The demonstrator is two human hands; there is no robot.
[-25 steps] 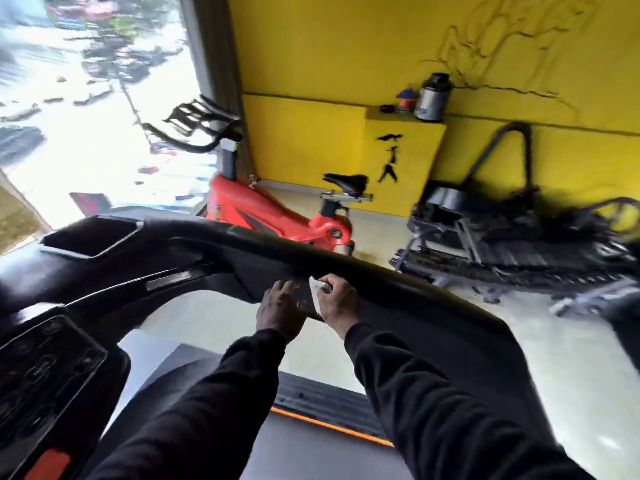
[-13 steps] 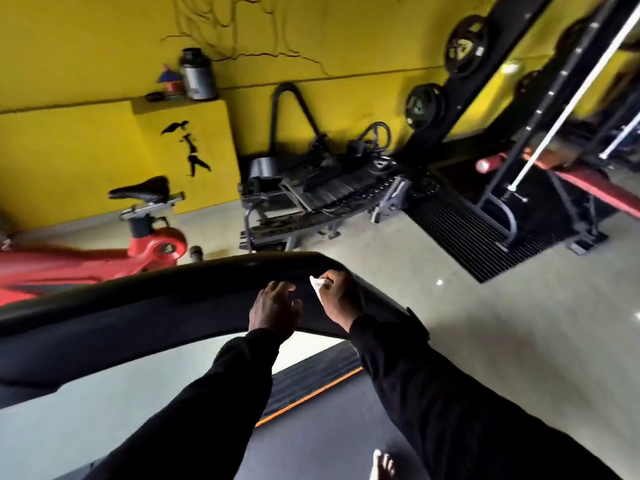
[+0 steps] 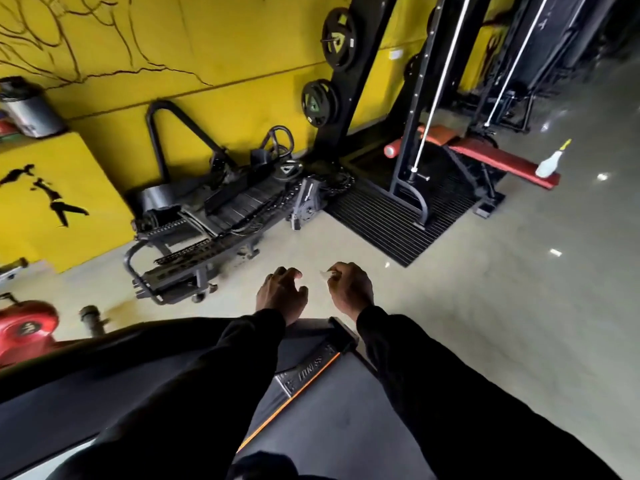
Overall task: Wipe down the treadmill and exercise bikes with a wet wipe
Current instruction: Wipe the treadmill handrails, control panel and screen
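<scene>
Now off the treadmill (image 3: 311, 403), both hands out past its end over the pale floor (image 3: 485, 306). Right hand (image 3: 350, 289) curled, pinching a scrap of wet wipe (image 3: 325, 274) at the fingertips; left hand (image 3: 281, 293) loosely spread, holding nothing. Best, by the look of it, to unfold the wipe to a fresh damp face, press it flat under the palm and draw long overlapping strokes along the next surface. Hard to make out: most of the wipe, hidden inside the fist. Red exercise bike (image 3: 24, 327) cut off at the left edge. Treadmill deck largely covered by dark sleeves.
</scene>
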